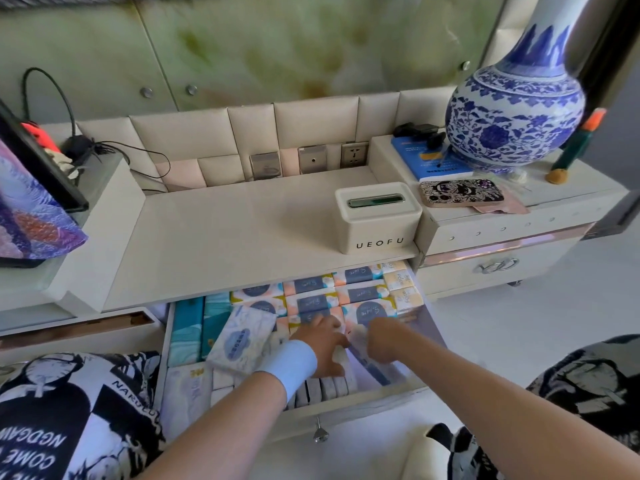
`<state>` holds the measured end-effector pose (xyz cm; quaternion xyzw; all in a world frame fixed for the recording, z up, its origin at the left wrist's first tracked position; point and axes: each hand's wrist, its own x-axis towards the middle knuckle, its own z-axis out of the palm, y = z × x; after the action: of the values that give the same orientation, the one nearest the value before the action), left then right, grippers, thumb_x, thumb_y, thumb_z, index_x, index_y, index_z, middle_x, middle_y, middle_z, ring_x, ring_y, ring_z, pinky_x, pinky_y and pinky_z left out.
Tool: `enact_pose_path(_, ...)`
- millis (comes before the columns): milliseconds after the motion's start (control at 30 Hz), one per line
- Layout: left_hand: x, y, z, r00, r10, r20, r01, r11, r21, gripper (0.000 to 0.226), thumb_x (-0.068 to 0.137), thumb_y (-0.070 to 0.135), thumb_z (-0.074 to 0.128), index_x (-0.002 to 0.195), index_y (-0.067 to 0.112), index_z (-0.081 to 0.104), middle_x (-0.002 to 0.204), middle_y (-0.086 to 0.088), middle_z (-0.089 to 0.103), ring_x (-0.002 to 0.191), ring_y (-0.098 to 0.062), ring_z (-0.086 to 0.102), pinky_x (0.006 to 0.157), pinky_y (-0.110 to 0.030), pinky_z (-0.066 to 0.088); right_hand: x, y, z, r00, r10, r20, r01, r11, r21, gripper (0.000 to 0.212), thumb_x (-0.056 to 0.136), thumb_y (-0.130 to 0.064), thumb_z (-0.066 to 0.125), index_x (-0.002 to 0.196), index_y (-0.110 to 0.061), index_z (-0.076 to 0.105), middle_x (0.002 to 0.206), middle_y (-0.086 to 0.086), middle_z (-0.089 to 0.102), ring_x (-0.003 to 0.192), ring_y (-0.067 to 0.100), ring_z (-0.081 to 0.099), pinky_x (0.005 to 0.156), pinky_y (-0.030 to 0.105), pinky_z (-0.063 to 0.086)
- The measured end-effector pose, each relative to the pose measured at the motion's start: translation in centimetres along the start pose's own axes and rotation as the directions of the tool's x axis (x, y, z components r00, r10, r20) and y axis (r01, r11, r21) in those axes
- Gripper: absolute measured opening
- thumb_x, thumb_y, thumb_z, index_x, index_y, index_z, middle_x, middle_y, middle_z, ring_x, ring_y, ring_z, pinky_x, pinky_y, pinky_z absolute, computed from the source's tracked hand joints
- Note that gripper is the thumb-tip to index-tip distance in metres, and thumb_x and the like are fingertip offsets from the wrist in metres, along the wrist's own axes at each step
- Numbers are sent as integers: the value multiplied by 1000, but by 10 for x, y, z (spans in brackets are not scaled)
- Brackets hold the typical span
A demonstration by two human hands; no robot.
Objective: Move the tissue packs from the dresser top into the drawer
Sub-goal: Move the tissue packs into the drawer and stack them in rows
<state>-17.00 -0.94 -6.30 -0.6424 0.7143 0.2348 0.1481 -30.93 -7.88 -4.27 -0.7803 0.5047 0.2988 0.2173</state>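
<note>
The drawer [349,405] under the dresser top [221,237] is pulled out and packed with several tissue packs [358,294] in orange, navy, teal and white wrappers. One white pack with a blue oval [242,337] lies tilted on top of the teal ones. Both hands are inside the drawer. My left hand [322,344], wearing a pale wristband, lies flat with fingers spread on the packs. My right hand [382,341] has its fingers curled on a white and blue tissue pack [375,370] standing on edge near the drawer's right side. No loose pack shows on the dresser top.
A white tissue box marked UEOFU [377,216] stands at the dresser top's front right. On the raised right cabinet sit a blue and white vase [512,112], a blue book [429,161] and a patterned phone [460,192]. Cables and a charger [79,147] lie at the left.
</note>
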Motion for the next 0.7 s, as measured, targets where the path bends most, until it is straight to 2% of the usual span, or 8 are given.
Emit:
enact_pose_path(67, -1, -4, 0, 1000, 2, -8, -3, 999, -35, 56, 86, 41, 67, 138, 32, 50, 154, -1, 27, 142, -27, 23, 113, -44, 32, 5, -6, 14, 998, 37, 49, -48, 969, 244, 34, 98, -20, 55, 124, 2, 54, 115, 20, 65, 99, 31, 69, 84, 38, 59)
enact_pose_path(133, -3, -9, -1, 1000, -6, -28, 3, 995, -95, 52, 86, 36, 67, 136, 32, 52, 151, 1, 34, 139, -25, 30, 110, -42, 36, 4, -17, 22, 984, -12, 176, -91, 818, 569, 20, 98, -17, 53, 108, -1, 60, 101, 22, 69, 84, 33, 70, 75, 43, 61)
enact_pose_path(233, -8, -19, -3, 997, -52, -57, 42, 986, -163, 48, 89, 30, 63, 136, 32, 52, 147, 2, 41, 134, -24, 40, 107, -40, 39, 5, -21, 24, 954, -143, 263, -71, 746, 662, 20, 95, -12, 47, 105, -7, 63, 111, 19, 68, 93, 32, 67, 86, 50, 58)
enact_pose_path(433, -24, -62, -4, 955, -238, -177, 178, 938, -297, 47, 93, 11, 50, 137, 29, 48, 142, 2, 42, 134, -22, 36, 106, -37, 37, 12, -30, 17, 974, -69, 216, -62, 836, 546, 37, 104, -16, 34, 140, -12, 30, 126, 16, 59, 101, 29, 68, 73, 40, 62)
enact_pose_path(500, -33, -80, -4, 919, -319, -232, 271, 938, -215, 56, 87, 6, 54, 137, 28, 45, 143, 1, 40, 133, -24, 33, 103, -37, 36, 15, -35, 20, 977, -56, 207, -30, 921, 388, 41, 103, -15, 41, 142, -10, 31, 124, 17, 60, 98, 27, 70, 74, 37, 62)
enact_pose_path(567, -41, -96, -3, 863, -438, -254, 411, 899, -152, 64, 84, 13, 59, 142, 28, 36, 147, -2, 34, 134, -27, 29, 100, -38, 39, 15, -38, 16, 996, -26, 85, 15, 992, 122, 41, 99, -16, 51, 138, -6, 40, 122, 14, 61, 101, 25, 68, 83, 35, 59)
enact_pose_path(633, -48, -105, -1, 778, -608, -159, 578, 791, -200, 74, 86, 23, 61, 149, 27, 22, 152, -5, 23, 140, -29, 23, 103, -42, 39, 16, -40, 10, 996, -38, -83, 34, 999, -42, 36, 97, -19, 53, 131, -8, 50, 126, 10, 60, 110, 25, 63, 94, 36, 53)
enact_pose_path(700, -51, -111, 0, 690, -724, -16, 677, 653, -340, 81, 88, 31, 60, 153, 23, 13, 156, -9, 20, 142, -31, 23, 108, -47, 37, 20, -42, 6, 976, -37, -216, 28, 999, -43, 32, 94, -22, 52, 124, -11, 56, 122, 8, 62, 110, 25, 61, 94, 37, 52)
